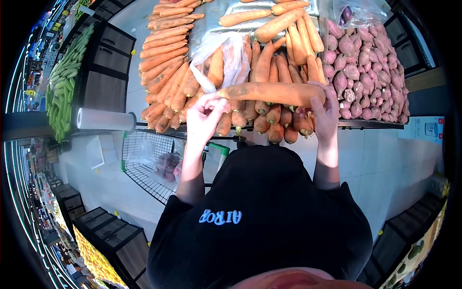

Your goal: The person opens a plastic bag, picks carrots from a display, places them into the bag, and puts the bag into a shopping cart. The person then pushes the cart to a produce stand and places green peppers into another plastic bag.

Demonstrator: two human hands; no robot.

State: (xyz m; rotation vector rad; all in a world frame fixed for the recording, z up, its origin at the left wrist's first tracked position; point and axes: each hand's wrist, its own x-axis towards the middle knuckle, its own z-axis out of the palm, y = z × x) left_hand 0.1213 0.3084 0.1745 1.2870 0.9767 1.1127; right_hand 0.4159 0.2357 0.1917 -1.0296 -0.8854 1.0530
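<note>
Before us we see a broad carrot pile (262,65), its right flank bordered by heaped purple sweet potatoes (365,72). Below its left part stands a wire shopping cart (144,178). A clear plastic bag (236,53) lies crumpled over the pile. Just above its near edge, one large carrot (269,93) is held crosswise: our right hand (327,111) clasps the thick end, and our left hand (207,113) pinches the tapered tip; whether it grips the bag too, we cannot tell.

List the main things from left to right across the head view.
Piled long green vegetables, white cylindrical roll, bare left hand, large tapered orange carrot, bare right hand, piled reddish-purple sweet potatoes, blue-and-white box.
</note>
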